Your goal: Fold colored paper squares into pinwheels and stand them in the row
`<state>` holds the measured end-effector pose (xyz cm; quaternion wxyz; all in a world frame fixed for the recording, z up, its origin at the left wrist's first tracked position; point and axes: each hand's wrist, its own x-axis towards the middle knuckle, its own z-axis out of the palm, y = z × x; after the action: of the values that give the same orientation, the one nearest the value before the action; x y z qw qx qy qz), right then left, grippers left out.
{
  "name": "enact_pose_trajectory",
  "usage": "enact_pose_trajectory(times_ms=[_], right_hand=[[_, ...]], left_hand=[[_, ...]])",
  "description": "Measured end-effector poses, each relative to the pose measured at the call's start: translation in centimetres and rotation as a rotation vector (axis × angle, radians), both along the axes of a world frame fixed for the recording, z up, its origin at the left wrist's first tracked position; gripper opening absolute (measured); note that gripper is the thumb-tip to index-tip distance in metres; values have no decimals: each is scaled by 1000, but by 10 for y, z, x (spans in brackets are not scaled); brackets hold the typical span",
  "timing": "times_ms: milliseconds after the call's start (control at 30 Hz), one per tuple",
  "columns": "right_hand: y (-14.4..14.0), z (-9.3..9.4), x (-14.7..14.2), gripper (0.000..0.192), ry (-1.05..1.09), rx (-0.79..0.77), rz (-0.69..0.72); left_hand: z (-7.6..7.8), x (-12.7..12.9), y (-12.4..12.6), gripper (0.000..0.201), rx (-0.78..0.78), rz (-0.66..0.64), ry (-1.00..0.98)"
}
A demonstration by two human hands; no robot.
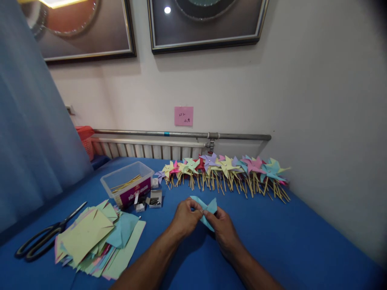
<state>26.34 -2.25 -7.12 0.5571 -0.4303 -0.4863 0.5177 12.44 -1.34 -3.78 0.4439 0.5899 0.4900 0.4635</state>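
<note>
Between my two hands is a light-blue paper pinwheel (211,206) with its blades folded in. My left hand (186,217) pinches it near the centre with thumb and forefinger. On the other side my right hand (224,228) grips its right edge, the thumb pressed close to the middle. Whether a pin sits at the centre is too small to tell. Left of my hands lies a pile of cut paper squares (87,233), mostly pale yellow and green. A small open box of metal fasteners (155,199) stands behind my left hand.
Finished pinwheels on sticks (226,167) lie in a row at the back. A clear plastic tub (127,181) holds thin wooden sticks. Black-handled scissors (50,233) lie at the left, by a blue curtain (33,121). A radiator (145,148) runs along the wall.
</note>
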Motion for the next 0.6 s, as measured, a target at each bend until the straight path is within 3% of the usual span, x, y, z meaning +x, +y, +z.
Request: enact_pose_trajectory(times_ms=[400, 600], right_hand=[[3, -6, 0, 47, 6, -3, -13], [2, -5, -1, 46, 6, 26, -17]], left_hand=[[3, 0, -3, 10, 117, 24, 113], [-3, -1, 1, 13, 160, -63, 5]])
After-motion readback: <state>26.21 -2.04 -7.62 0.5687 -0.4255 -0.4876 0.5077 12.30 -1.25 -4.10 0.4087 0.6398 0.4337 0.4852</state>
